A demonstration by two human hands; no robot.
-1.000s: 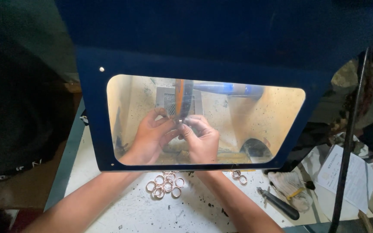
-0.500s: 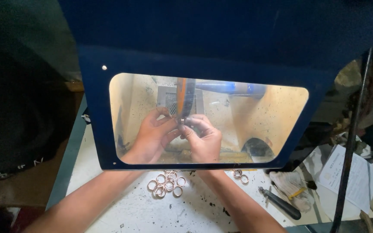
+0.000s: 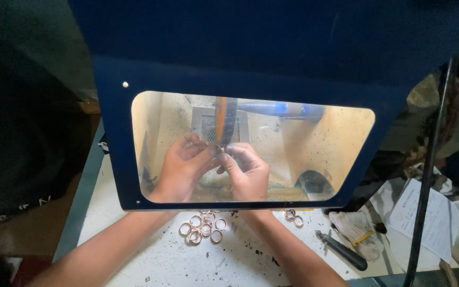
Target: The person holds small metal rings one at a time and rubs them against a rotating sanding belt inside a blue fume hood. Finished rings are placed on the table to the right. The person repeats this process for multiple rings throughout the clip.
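two hands, left hand (image 3: 180, 169) and right hand (image 3: 246, 171), each grip pinched shut on one small ring (image 3: 220, 149) behind a blue-framed window (image 3: 107, 133)

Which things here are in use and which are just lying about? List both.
In use:
left hand
right hand
small ring pinched between both hands
orange wheel
blue hood with its window

Lying about:
pile of rings
two rings
black-handled tool
glove
paper
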